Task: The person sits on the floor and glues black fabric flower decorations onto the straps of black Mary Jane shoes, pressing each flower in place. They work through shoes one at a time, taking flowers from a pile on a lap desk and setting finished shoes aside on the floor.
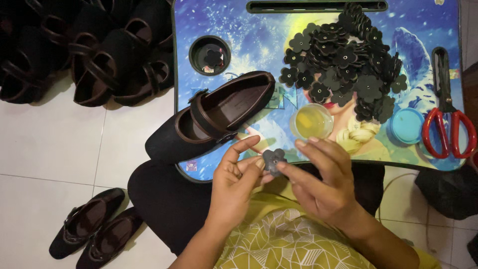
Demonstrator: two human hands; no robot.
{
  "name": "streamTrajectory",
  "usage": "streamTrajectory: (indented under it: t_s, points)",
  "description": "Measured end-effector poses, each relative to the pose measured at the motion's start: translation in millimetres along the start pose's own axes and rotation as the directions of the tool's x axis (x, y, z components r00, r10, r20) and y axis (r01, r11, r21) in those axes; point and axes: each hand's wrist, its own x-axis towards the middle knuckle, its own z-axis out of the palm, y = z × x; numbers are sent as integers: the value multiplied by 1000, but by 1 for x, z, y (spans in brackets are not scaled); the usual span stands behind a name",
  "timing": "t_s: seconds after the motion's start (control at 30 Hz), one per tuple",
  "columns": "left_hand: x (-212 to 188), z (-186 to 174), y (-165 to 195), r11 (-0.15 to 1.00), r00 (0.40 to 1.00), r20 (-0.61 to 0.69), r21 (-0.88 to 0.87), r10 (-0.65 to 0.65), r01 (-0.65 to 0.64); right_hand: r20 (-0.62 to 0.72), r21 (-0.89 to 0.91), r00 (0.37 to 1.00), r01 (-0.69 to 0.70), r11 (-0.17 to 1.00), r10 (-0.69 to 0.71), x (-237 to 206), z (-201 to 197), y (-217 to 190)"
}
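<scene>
Where hands pinch: shoe, glue cup nr.

The shoe pile runs off the top-left corner, the black bag off the right edge, and fingers cover part of the flower.

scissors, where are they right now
In the head view, the red-handled scissors lie at the far right edge of the lap tray, just right of the blue lid, away from both hands.
</scene>
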Motion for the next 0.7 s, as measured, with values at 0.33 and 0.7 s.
streamTrajectory:
  t_s: [0.33, 0.7]
  points:
    - [-5, -7, 3, 999, 999, 36, 40, 15, -16, -100, -7, 993, -63, 998, 62, 7, 2, 4]
    - [-9, -22, 10, 989, 985, 101, -46, -136, 142, 29, 469, 999, -46, 882, 37, 15, 25, 14]
